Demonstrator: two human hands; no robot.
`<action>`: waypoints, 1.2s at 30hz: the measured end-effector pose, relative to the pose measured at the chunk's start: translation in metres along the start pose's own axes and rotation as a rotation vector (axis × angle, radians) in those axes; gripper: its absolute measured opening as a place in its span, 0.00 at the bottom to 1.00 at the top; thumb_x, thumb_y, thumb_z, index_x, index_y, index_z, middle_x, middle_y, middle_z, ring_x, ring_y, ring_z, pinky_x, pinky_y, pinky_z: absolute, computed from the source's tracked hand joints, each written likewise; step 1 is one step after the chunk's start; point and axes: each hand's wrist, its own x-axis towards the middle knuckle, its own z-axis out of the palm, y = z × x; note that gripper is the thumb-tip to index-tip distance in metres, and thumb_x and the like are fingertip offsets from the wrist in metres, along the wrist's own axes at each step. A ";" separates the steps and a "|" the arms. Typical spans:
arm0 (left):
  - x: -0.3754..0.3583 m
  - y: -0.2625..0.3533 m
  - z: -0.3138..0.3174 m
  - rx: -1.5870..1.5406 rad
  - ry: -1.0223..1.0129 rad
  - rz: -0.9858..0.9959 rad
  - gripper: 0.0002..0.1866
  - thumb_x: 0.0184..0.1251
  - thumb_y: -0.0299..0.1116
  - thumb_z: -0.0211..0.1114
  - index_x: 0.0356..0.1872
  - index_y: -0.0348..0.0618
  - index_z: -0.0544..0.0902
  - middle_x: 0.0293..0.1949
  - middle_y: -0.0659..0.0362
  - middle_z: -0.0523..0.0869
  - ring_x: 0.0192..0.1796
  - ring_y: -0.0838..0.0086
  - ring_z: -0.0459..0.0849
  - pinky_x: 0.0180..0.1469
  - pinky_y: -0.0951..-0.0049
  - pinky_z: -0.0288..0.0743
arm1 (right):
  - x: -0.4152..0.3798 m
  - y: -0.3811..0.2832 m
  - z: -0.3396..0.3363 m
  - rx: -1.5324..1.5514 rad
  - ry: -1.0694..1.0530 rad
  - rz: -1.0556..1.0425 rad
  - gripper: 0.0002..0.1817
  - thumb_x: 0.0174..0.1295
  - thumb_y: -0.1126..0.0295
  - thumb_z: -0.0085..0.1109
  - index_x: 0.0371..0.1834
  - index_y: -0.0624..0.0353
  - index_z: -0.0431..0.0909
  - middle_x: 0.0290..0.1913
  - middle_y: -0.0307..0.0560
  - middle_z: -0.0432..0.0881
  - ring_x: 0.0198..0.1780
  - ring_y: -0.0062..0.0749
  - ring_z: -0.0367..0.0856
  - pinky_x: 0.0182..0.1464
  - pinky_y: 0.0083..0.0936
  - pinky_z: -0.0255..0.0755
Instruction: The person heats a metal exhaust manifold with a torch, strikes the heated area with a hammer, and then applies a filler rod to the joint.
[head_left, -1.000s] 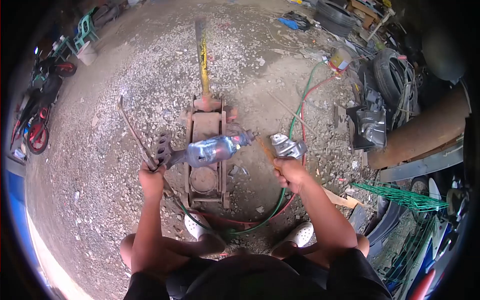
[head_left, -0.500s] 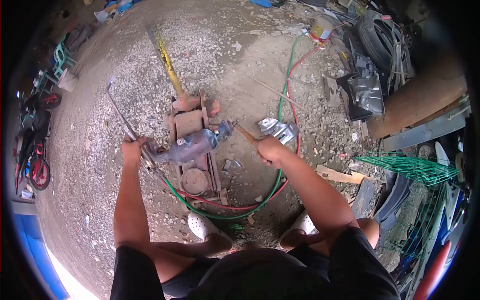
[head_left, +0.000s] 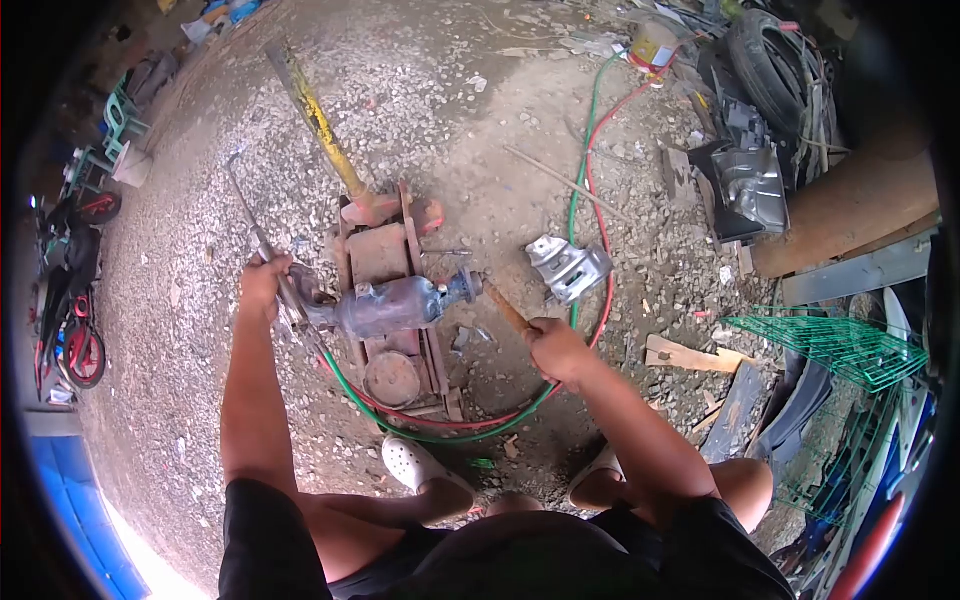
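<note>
My left hand (head_left: 263,285) is wrapped round a gas torch (head_left: 245,207), its long tube pointing up and left. Green and red hoses (head_left: 350,385) run from the torch's lower end. A scorched exhaust canister (head_left: 388,306) with pipe ends lies across a rusty floor jack (head_left: 380,252); its left pipe is beside my left hand, partly hidden. In my closed right hand (head_left: 556,350) is a wooden stick (head_left: 507,307), whose far tip meets the canister's flanged right end. A shiny, bent metal shield (head_left: 568,268) lies on the ground above my right hand.
The jack's yellow handle (head_left: 322,125) rises away from me. A thin rod (head_left: 560,180) crosses the hoses. At right are a green wire rack (head_left: 830,345), a tyre (head_left: 775,75) and scrap parts. Motorcycles (head_left: 75,290) stand at far left. My white clogs (head_left: 412,464) are on the gravel.
The canister's right end has swung lower, towards me, so it lies more level. My right hand has come down with the stick. The left hand keeps its grip on the torch.
</note>
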 end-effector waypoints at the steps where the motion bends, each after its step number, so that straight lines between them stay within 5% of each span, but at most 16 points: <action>1: 0.001 0.002 0.005 -0.022 -0.002 -0.027 0.12 0.72 0.23 0.75 0.51 0.42 0.82 0.39 0.60 0.88 0.34 0.73 0.85 0.37 0.68 0.81 | -0.001 0.003 0.001 0.002 -0.002 -0.016 0.14 0.87 0.63 0.52 0.52 0.64 0.82 0.24 0.41 0.76 0.18 0.28 0.71 0.21 0.35 0.65; 6: 0.018 0.004 0.004 -0.083 -0.019 -0.079 0.10 0.71 0.23 0.76 0.47 0.41 0.84 0.34 0.59 0.85 0.32 0.70 0.83 0.35 0.65 0.82 | 0.017 0.006 0.013 -0.099 0.088 -0.148 0.14 0.86 0.63 0.53 0.48 0.63 0.82 0.25 0.42 0.79 0.19 0.28 0.75 0.22 0.35 0.67; 15: 0.041 0.008 -0.011 -0.090 -0.116 -0.231 0.08 0.73 0.24 0.73 0.48 0.40 0.84 0.32 0.59 0.84 0.31 0.69 0.83 0.36 0.66 0.82 | 0.027 -0.001 0.003 -0.099 0.050 -0.081 0.14 0.84 0.63 0.54 0.46 0.64 0.80 0.27 0.48 0.83 0.22 0.34 0.80 0.28 0.39 0.73; 17: 0.047 0.007 -0.023 -0.066 -0.168 -0.273 0.07 0.73 0.24 0.72 0.48 0.40 0.85 0.32 0.60 0.84 0.32 0.71 0.83 0.35 0.67 0.82 | 0.029 0.020 0.005 -0.371 0.158 -0.310 0.13 0.83 0.64 0.55 0.49 0.64 0.80 0.29 0.54 0.83 0.28 0.41 0.83 0.35 0.43 0.76; 24: -0.065 0.048 -0.029 -0.035 -0.085 -0.196 0.10 0.73 0.24 0.74 0.50 0.38 0.84 0.35 0.61 0.85 0.34 0.73 0.84 0.37 0.68 0.83 | -0.014 0.059 0.015 -0.297 0.183 -0.334 0.14 0.83 0.63 0.57 0.56 0.63 0.81 0.30 0.57 0.82 0.32 0.46 0.83 0.40 0.42 0.77; 26: -0.091 0.047 -0.033 -0.015 -0.066 -0.186 0.11 0.72 0.24 0.76 0.50 0.40 0.84 0.36 0.60 0.87 0.33 0.74 0.85 0.37 0.69 0.83 | -0.024 0.061 0.014 -0.283 0.143 -0.269 0.15 0.81 0.63 0.56 0.58 0.63 0.82 0.39 0.70 0.86 0.45 0.69 0.88 0.51 0.53 0.79; 33: -0.164 0.030 -0.039 -0.038 -0.006 -0.083 0.09 0.70 0.21 0.76 0.47 0.40 0.85 0.35 0.60 0.88 0.32 0.74 0.85 0.35 0.70 0.80 | -0.037 0.081 0.022 -0.194 0.159 -0.176 0.17 0.83 0.62 0.56 0.62 0.62 0.83 0.39 0.66 0.88 0.44 0.63 0.90 0.50 0.50 0.79; 35: -0.183 0.022 -0.040 -0.025 0.007 -0.081 0.09 0.69 0.20 0.75 0.46 0.40 0.85 0.35 0.60 0.88 0.31 0.74 0.85 0.35 0.70 0.79 | -0.031 0.099 0.021 -0.123 0.157 -0.237 0.16 0.85 0.61 0.56 0.64 0.61 0.82 0.27 0.44 0.82 0.23 0.31 0.80 0.29 0.34 0.74; 36: -0.190 0.018 -0.041 -0.029 0.002 -0.068 0.09 0.69 0.20 0.75 0.46 0.40 0.85 0.35 0.60 0.88 0.31 0.74 0.85 0.35 0.70 0.79 | -0.028 0.104 0.022 -0.120 0.167 -0.247 0.16 0.85 0.61 0.56 0.64 0.61 0.82 0.27 0.44 0.82 0.23 0.31 0.80 0.29 0.34 0.74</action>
